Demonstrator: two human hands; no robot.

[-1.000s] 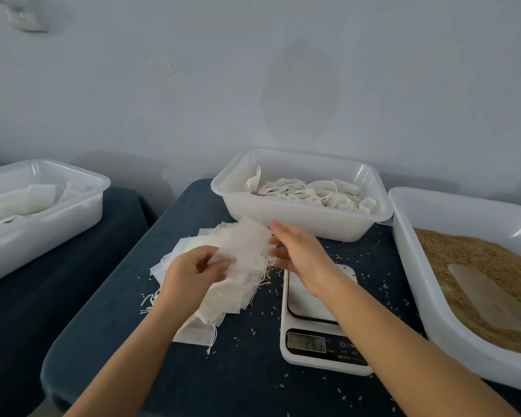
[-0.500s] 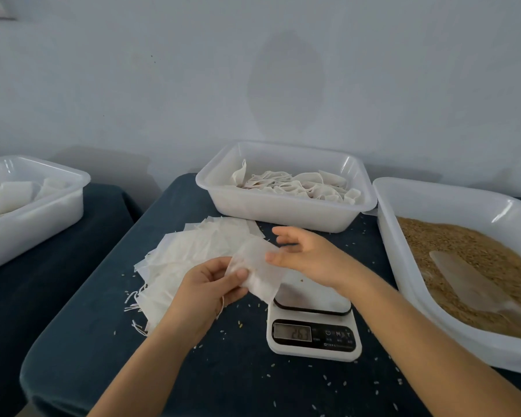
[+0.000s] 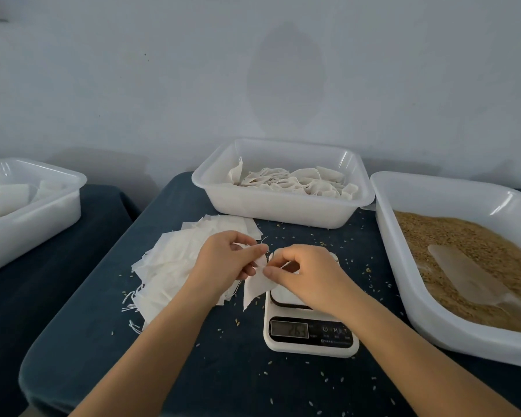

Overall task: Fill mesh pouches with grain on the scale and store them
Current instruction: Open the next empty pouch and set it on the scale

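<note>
One white mesh pouch (image 3: 257, 286) hangs between my hands just left of the white scale (image 3: 309, 332). My left hand (image 3: 227, 258) pinches its upper edge, and my right hand (image 3: 306, 276) pinches the same edge from the right, above the scale's platform. A loose stack of empty pouches (image 3: 181, 260) lies on the dark table under my left hand. The scale's display shows digits. Brown grain (image 3: 469, 260) fills the white tub (image 3: 439, 332) at the right, with a clear scoop (image 3: 463, 272) lying in it.
A white tub (image 3: 271, 206) holding several pouches stands behind the scale. Another white tub (image 3: 27, 218) with pouches sits on a separate dark surface at the left. Stray grains dot the tabletop. A pale wall closes the back.
My hands lifted a single pouch off the stack and brought it right, beside the scale. My right hand has closed its fingertips on the pouch's top edge.
</note>
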